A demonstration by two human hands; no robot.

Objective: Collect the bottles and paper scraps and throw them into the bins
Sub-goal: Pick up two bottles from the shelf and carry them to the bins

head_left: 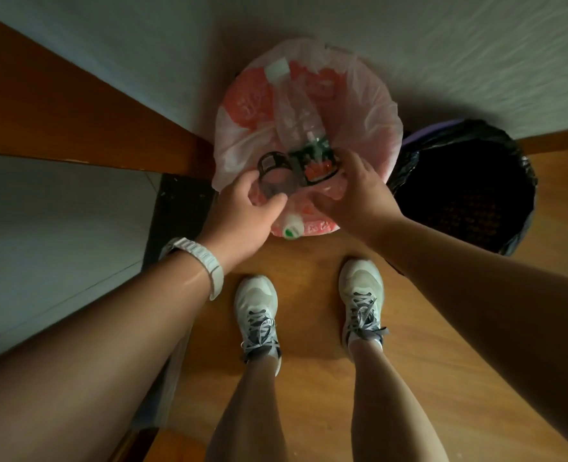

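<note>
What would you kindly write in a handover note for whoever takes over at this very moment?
Left hand: grips a clear bottle over the pink-bagged bin.
Right hand: rests on a red-labelled bottle beside it; grip unclear.
Done: a white-capped bottle already lies in that bin.
Left: drop these two bottles in. The black-bagged bin stands to the right; no paper scraps clearly in view.

A corner of what looks like a home: a warm wood floor (309,388) meets a white textured wall (426,45), with wooden trim (75,121) bordering pale floor tiles (42,228). Two small household bins stand side by side, a pink-bagged bin (381,128) and a black-bagged bin (517,155), near a dark mat (179,208).
</note>
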